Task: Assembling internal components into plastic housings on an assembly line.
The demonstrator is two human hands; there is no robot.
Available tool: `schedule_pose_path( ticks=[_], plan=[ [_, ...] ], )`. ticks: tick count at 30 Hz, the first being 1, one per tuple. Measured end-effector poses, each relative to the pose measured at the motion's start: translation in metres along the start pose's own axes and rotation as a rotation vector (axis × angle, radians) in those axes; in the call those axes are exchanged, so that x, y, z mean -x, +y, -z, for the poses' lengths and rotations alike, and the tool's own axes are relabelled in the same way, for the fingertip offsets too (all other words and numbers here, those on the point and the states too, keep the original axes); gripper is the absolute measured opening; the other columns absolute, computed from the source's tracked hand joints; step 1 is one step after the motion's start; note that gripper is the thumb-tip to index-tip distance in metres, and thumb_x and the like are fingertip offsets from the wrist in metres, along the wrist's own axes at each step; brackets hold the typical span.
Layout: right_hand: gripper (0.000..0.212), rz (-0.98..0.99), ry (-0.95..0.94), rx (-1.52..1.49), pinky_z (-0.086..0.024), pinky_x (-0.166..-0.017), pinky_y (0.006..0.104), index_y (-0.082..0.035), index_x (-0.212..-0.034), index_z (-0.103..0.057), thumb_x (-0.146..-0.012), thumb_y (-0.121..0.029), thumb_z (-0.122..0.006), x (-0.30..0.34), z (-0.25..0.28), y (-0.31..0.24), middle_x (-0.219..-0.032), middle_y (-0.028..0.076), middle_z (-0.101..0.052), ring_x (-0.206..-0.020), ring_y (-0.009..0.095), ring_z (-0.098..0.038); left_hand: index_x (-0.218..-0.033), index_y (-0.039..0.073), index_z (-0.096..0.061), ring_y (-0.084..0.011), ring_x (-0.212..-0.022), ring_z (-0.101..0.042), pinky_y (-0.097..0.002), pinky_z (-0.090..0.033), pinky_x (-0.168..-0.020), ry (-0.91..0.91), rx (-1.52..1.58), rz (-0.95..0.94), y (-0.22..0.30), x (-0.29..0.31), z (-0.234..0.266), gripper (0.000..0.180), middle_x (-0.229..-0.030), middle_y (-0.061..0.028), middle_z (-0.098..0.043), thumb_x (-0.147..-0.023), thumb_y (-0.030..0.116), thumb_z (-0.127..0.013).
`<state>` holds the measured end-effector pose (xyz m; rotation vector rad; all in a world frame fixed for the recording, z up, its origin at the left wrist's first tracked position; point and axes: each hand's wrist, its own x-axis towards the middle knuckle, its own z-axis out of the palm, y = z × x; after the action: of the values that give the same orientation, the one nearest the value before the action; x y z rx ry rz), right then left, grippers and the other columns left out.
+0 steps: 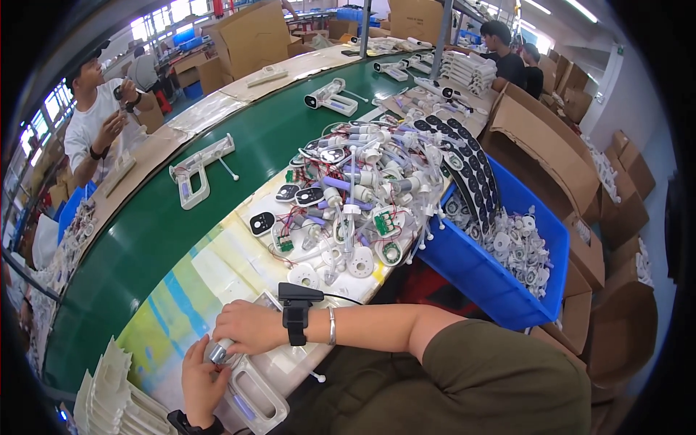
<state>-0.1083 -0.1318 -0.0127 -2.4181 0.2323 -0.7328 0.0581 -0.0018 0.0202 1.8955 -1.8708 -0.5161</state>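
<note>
At the near edge of the bench, my left hand (pixel 202 384) is closed, its thumb and fingers around a small silver cylinder (pixel 219 352). My right hand (pixel 251 326) reaches across from the right and curls over the top end of that same cylinder. Just beneath both hands lies a white plastic housing (pixel 270 399) with a long looped handle; a purplish strip shows in its opening. A thin white rod with a round tip (pixel 317 377) sticks out to the right of the housing. The fingertips of my right hand are partly hidden.
A pile of wired parts, tubes and circuit boards (pixel 355 188) covers the bench ahead. Beside it stands a blue bin (pixel 493 286) of small clear parts. White housings (pixel 199 172) lie on the green conveyor (pixel 268 123). Stacked white shells (pixel 109 395) are at left. Co-workers (pixel 101 123) stand beyond.
</note>
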Motion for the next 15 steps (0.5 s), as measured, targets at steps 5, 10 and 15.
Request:
schedule_pose_path(
  ticks=[5,10,15],
  plan=[
    [0.023,0.096,-0.019,0.199,-0.040,-0.079,0.0359,-0.012,-0.084,-0.065,-0.068,-0.028,-0.069,0.005,0.001,-0.005,-0.088,0.005,-0.056,-0.089,0.024,-0.051,-0.067,-0.003,-0.067,-0.0375,-0.116,-0.044,-0.0410,-0.036,-0.098,0.027,-0.110,-0.031,0.005,0.004,-0.006,0.014,-0.129,-0.0163,-0.049,-0.060,0.010,-0.070],
    [0.024,0.035,-0.088,0.300,-0.040,-0.078,0.0357,-0.012,-0.083,-0.063,-0.068,-0.029,-0.069,0.004,-0.007,-0.011,-0.087,0.004,-0.054,-0.092,0.023,-0.049,-0.067,-0.004,-0.066,-0.0377,-0.115,-0.045,-0.0405,-0.036,-0.098,0.013,-0.143,-0.013,-0.001,0.006,-0.007,0.017,-0.128,-0.0173,-0.050,-0.062,0.011,-0.070],
    [0.025,0.165,0.019,0.165,-0.045,-0.076,0.0406,-0.003,-0.085,-0.062,-0.066,-0.018,-0.066,0.000,0.008,-0.004,-0.085,0.014,-0.060,-0.084,0.031,-0.057,-0.100,-0.005,-0.060,-0.0408,-0.111,-0.047,-0.0427,-0.038,-0.096,0.079,-0.292,-0.123,-0.007,-0.002,-0.013,0.037,-0.120,-0.0267,-0.051,-0.074,0.019,-0.067]
  ],
)
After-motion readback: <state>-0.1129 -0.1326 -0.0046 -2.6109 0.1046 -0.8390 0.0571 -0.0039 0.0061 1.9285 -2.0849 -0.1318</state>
